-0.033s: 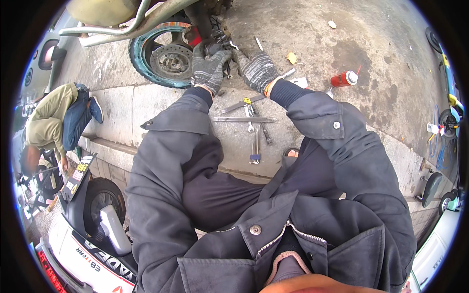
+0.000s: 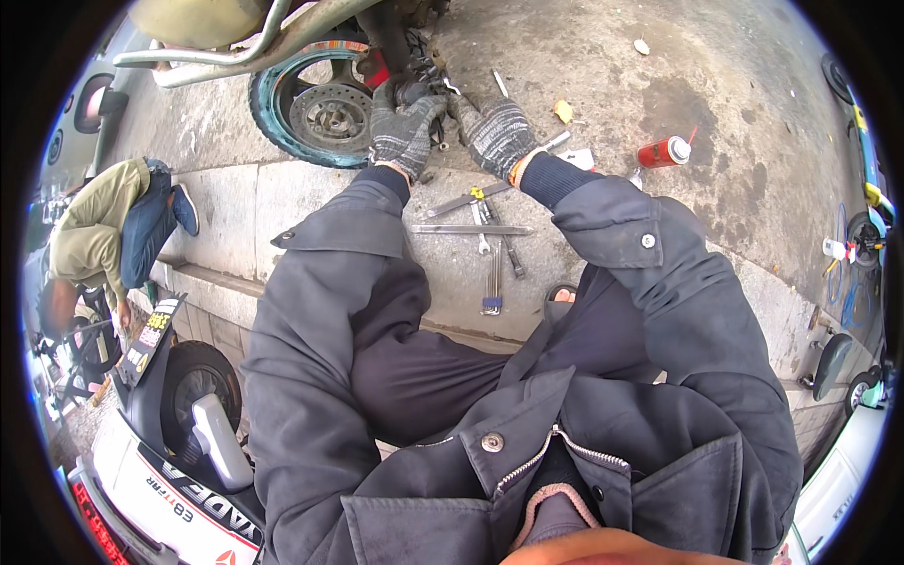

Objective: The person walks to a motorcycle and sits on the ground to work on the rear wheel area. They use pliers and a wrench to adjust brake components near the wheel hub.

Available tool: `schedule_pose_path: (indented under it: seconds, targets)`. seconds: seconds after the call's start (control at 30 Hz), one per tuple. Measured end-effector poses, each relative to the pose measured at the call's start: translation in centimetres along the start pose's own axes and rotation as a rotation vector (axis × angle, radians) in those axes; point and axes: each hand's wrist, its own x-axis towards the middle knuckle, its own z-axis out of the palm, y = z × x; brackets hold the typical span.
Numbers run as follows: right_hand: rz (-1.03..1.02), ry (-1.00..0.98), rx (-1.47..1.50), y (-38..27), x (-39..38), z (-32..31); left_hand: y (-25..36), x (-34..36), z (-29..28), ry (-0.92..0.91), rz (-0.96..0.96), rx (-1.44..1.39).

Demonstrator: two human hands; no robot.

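My left hand, in a grey knit glove, is closed round a dark, greasy part low on the vehicle. Close beside it, my gloved right hand has its fingers curled at the bright end of what looks like a wrench; the fingers hide most of this tool. To the left of both hands lies a wheel with a blue rim and a brake disc. Nearer to me on the pavement are a flat metal bar, a combination wrench and a hex key set.
A metal tube frame overhangs the wheel. On the right stands a red spray can with a straw; a thin metal rod lies beyond my right hand. Another person bends over at far left, behind a parked white scooter.
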Motion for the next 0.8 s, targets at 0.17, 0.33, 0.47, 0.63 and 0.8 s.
schedule_pose_path:
  seconds: [0.17, 0.33, 0.47, 0.63, 0.8]
  targets:
    - [0.243, 0.15, 0.413, -1.4, 0.2, -0.5, -0.2, 0.1, 0.8, -0.128, 0.339, 0.454]
    - [0.231, 0.034, 0.273, 0.1, 0.3, -1.4, -0.1, -0.6, 2.1, 0.032, -0.11, -0.095]
    - [0.093, 0.053, 0.178, 1.3, 0.1, -1.7, -0.3, -0.2, 2.6, 0.04, -0.147, -0.141]
    - [0.107, 0.167, 0.258, 1.9, -0.4, -0.6, -1.0, 0.0, 2.2, 0.035, -0.121, -0.12]
    - [0.125, 0.246, 0.27, 2.3, -1.0, 0.2, -1.1, -0.1, 2.2, 0.015, -0.114, -0.09]
